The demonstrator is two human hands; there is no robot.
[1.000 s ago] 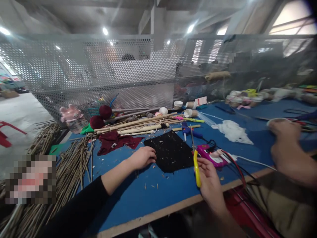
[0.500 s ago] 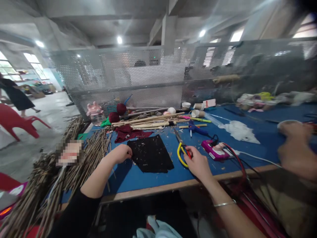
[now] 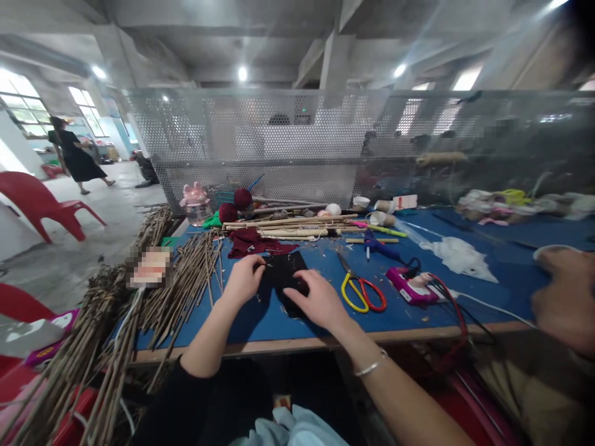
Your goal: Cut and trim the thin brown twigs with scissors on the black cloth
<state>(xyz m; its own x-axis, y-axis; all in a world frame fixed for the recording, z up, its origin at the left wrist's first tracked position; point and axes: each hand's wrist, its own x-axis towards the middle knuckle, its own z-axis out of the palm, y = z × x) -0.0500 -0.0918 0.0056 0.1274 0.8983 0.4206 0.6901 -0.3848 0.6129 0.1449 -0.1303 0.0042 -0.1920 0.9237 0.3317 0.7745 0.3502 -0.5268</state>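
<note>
A black piece of cloth (image 3: 284, 280) lies on the blue table (image 3: 418, 313), partly bunched between my hands. My left hand (image 3: 244, 279) grips its left edge with curled fingers. My right hand (image 3: 318, 300) rests on its right part, fingers closed over the fabric. Scissors (image 3: 360, 288) with yellow and red handles lie free on the table just right of my right hand.
Bundles of thin sticks (image 3: 176, 285) hang off the table's left end. Dark red cloth (image 3: 253, 243), bamboo rods (image 3: 283, 224), a pink device (image 3: 409, 285) with cables and white fabric (image 3: 458, 255) lie behind. Another person's hand (image 3: 564, 300) is at right. Red chair (image 3: 44, 207) at left.
My right hand has let go of the scissors, which now lie on the table, and moved left onto the black cloth. My left hand has closed on the cloth's edge.
</note>
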